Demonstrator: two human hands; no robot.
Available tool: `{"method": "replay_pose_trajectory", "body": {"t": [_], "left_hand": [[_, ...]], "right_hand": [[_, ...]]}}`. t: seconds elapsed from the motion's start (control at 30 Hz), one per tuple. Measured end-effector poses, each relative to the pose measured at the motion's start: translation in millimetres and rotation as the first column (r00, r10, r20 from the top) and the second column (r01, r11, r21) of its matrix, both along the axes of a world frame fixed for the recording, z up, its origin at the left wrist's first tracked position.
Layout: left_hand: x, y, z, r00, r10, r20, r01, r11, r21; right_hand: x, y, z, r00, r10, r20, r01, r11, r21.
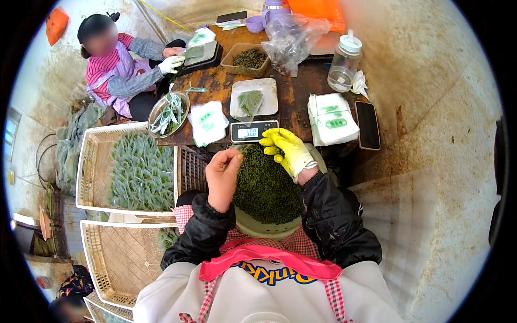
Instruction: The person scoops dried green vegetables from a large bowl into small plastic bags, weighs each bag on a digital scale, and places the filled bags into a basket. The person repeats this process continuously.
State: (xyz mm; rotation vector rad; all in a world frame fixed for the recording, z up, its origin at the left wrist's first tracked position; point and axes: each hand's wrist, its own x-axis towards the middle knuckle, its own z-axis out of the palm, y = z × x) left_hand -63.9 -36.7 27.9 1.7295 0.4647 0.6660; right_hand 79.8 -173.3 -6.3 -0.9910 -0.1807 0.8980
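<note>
Your bare left hand [223, 177] pinches a small tuft of dried green leaf between thumb and fingertips, while your right hand [285, 149], in a yellow glove, hangs loosely curled and holding nothing over the heaped leaf in the pale basin [264, 229] on your lap. Just ahead, at the near edge of the wooden worktop [293, 105], sits a digital scale [253, 131] whose white tray [256, 97] carries 1 clear pouch of leaf [249, 102]. To do this well, add or remove only a pinch at a time and let the reading settle before touching the pouch again. At your left, a white crate [86, 167] holds filled pouches; across the worktop, another person's gloved hand [171, 64] works at a 2nd scale [202, 54].
</note>
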Motion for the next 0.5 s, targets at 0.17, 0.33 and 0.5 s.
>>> {"method": "replay_pose_trajectory", "body": {"t": [0.17,0.33,0.5], "left_hand": [[-13.7,49.1,23.5,0.971,0.203,0.124,-0.236,0.885,0.401],[12.4,186.8,39.7,0.817,0.570,0.081,-0.246,0.219,0.944],[16.5,218.6,3.3,0.765,0.636,-0.096,-0.033,0.188,0.982]], "right_hand": [[1.6,-5.1,2.1,0.999,0.028,-0.015,-0.028,1.000,0.005],[-0.6,-2.5,1.3,0.996,0.085,-0.001,-0.085,0.992,-0.089],[-10.1,8.4,-1.7,0.990,0.129,-0.054,-0.129,0.992,0.002]]}}
